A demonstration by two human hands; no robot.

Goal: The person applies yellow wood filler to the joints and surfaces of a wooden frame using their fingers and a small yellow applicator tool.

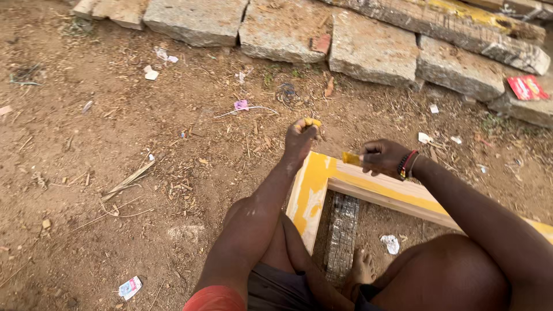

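Red flat packet [527,87] at the far right, on a grey stone slab [461,69]. Small white and red wrapper [130,287] low on the left, on the brown dirt ground [86,190]. Little pink scrap [241,105] up near the middle, beside a thin white string [253,109]. Crumpled white scrap [391,243] inside the frame, close to a bare foot [363,268]. More white bits of paper near the stones.

Wooden frame [314,190] flat on the ground, between the knees. Corner painted bright yellow, with pale patches where the paint is thin. Plain light wood along the inner edge. Strip of grey wire mesh [343,236] lying inside the frame, next to the yellow side.

Left hand [299,141] closed in a fist around a small yellow lump [313,122], just past the frame corner. Right hand [383,156] pinching a small flat yellow piece [351,158] right above the top rail of the frame. Red and black bands [406,165] on the right wrist.
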